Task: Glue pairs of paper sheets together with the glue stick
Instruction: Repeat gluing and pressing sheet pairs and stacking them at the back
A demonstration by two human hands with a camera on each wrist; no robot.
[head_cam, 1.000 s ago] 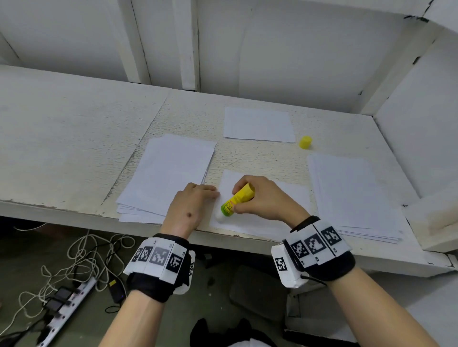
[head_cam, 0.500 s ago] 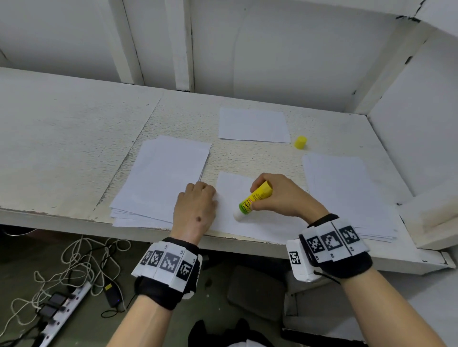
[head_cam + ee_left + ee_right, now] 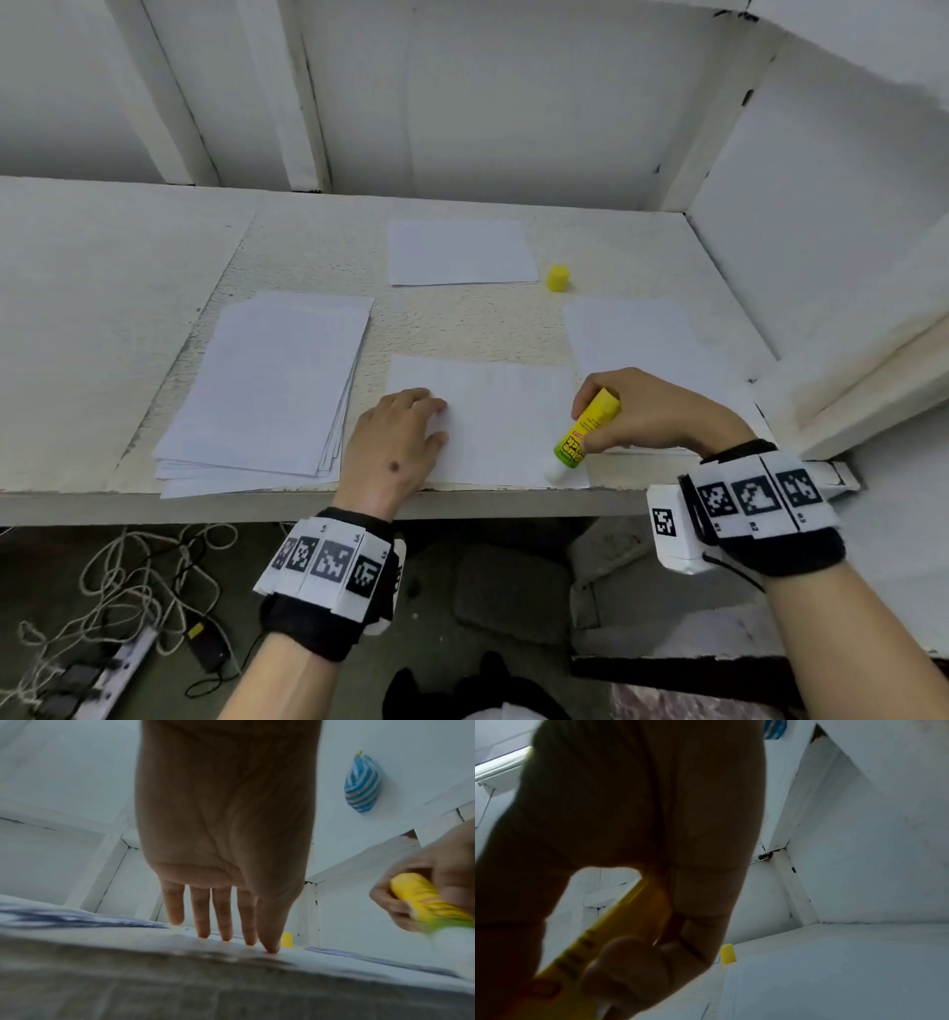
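Our right hand (image 3: 647, 411) grips the glue stick (image 3: 585, 434), its tip on the near-right corner of the sheet (image 3: 493, 421) our flat, straight-fingered left hand (image 3: 395, 442) presses. Around it: left paper stack (image 3: 267, 390), right stack (image 3: 637, 334), far sheet (image 3: 459, 252), yellow cap (image 3: 558, 278).

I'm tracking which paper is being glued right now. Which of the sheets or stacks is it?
The single sheet at the near edge: left hand presses it, the glue stick touches it.

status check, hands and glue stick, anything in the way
Left hand flat, pressing the sheet. Right hand grips glue stick, tip at the sheet's near right corner. Yellow cap off, well clear.
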